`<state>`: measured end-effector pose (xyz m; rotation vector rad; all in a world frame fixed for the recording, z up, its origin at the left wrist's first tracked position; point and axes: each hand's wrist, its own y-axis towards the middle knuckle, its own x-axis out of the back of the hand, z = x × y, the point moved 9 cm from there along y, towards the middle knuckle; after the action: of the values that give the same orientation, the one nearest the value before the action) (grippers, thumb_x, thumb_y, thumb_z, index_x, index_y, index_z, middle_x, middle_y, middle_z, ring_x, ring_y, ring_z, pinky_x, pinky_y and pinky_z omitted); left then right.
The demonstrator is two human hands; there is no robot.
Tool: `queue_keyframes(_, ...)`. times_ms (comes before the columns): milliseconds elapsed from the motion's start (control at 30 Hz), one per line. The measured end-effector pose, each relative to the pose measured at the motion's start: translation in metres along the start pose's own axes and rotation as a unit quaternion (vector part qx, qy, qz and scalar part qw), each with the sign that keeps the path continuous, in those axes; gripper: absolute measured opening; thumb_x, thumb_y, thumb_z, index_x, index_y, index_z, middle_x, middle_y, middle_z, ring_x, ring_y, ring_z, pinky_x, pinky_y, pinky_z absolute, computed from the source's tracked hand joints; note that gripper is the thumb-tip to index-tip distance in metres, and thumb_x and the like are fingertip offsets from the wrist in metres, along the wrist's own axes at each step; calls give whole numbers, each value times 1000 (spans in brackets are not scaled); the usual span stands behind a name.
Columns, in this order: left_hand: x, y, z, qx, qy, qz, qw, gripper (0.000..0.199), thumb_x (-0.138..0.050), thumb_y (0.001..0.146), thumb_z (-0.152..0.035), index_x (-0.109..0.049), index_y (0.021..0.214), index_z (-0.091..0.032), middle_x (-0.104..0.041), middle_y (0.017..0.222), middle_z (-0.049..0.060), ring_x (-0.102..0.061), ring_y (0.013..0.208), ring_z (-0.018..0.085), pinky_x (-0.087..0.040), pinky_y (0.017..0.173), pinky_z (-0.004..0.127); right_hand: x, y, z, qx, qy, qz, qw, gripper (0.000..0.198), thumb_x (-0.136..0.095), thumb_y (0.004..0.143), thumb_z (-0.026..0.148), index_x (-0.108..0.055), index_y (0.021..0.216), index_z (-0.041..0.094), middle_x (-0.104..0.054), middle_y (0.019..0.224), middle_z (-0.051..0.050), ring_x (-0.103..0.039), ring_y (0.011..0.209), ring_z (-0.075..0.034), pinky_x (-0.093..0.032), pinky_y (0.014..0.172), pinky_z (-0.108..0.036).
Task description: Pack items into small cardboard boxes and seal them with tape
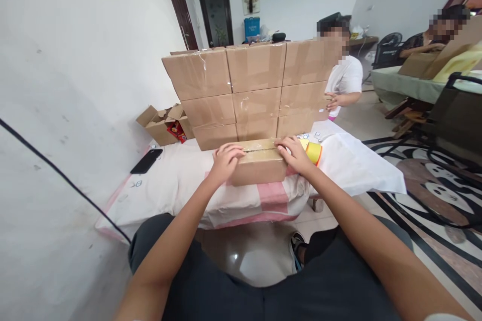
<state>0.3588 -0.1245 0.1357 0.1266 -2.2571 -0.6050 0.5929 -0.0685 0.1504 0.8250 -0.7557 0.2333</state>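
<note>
Beneath left hand (225,161) and right hand (294,153), fingers half-open on top, lies a carton (259,171).

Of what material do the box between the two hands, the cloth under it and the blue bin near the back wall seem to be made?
Box: matt brown, most likely cardboard; glossy patches on top suggest clear tape.
Cloth: dull, soft fabric, judging by its loose folds; the fibre cannot be told.
Bin: probably plastic, from its even, saturated blue; too far to be sure.
</note>
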Motion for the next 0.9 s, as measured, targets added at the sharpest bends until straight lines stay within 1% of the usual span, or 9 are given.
queue_keyframes(67,-8,-3,-23,-57,76,31,995,51,-37,85,-8,-67,120,-32,-66,134,1,-52,131,26,-16,119,55,-2,-1,5,7,-26,10,1000,39,-39,101,40,-68,115,19,-69,107,-10,-54,106,-26,-39,101,-43)
queue_keyframes(133,-12,-4,-36,-82,119,44,989,53,-35,90,-10,-61,132,-30,-64,138,4,-54,130,26,-23,115,52,-4,-2,9,14,-41,20,999,41,-37,102,39,-68,117,18,-69,106,-10,-53,104,-25,-39,100,-43)
queue_keyframes(200,-13,-3,-37,-71,137,45,987,44,-40,95,-21,-62,131,-28,-67,135,6,-58,126,28,-32,109,51,-6,-2,11,17,-51,30,998,42,-36,102,39,-69,119,19,-68,109,-10,-53,106,-26,-39,101,-43)
queue_keyframes(267,-13,-2,-36,-60,153,45,985,39,-48,95,-35,-63,130,-27,-71,126,9,-62,119,31,-35,105,51,-8,-3,11,16,-62,34,997,43,-36,102,40,-69,121,19,-68,115,-11,-50,112,-27,-38,103,-44)
queue_keyframes(367,-17,-2,-38,-74,173,42,981,47,-58,91,-49,-63,132,-26,-72,124,12,-63,116,34,-37,103,52,-9,-4,11,16,-77,34,996,45,-36,103,40,-69,123,18,-67,119,-11,-48,116,-28,-37,106,-44)
queue_keyframes(433,-21,-3,-40,-90,182,40,978,50,-60,90,-49,-62,134,-26,-71,126,12,-62,117,35,-37,103,53,-10,-4,13,23,-84,34,996,45,-34,103,39,-69,123,17,-67,117,-11,-48,114,-27,-37,106,-44)
queue_keyframes(567,-25,-6,-40,-101,204,33,973,49,-61,90,-47,-62,134,-25,-69,130,12,-61,120,35,-37,103,52,-8,-6,15,38,-75,16,996,45,-34,104,37,-69,124,16,-66,116,-11,-48,112,-27,-38,106,-45)
queue_keyframes(700,-26,-9,-43,-107,235,20,966,46,-59,91,-41,-61,134,-25,-66,137,8,-58,126,31,-38,105,49,-9,-7,12,43,-63,0,997,43,-37,104,36,-70,123,17,-67,114,-12,-48,111,-28,-40,106,-47)
queue_keyframes(900,-26,-12,-46,-119,263,8,957,45,-59,92,-40,-61,133,-23,-66,137,7,-59,125,29,-40,105,48,-10,-9,10,46,-60,-7,997,42,-38,104,36,-70,123,19,-67,117,-11,-48,114,-28,-41,106,-47)
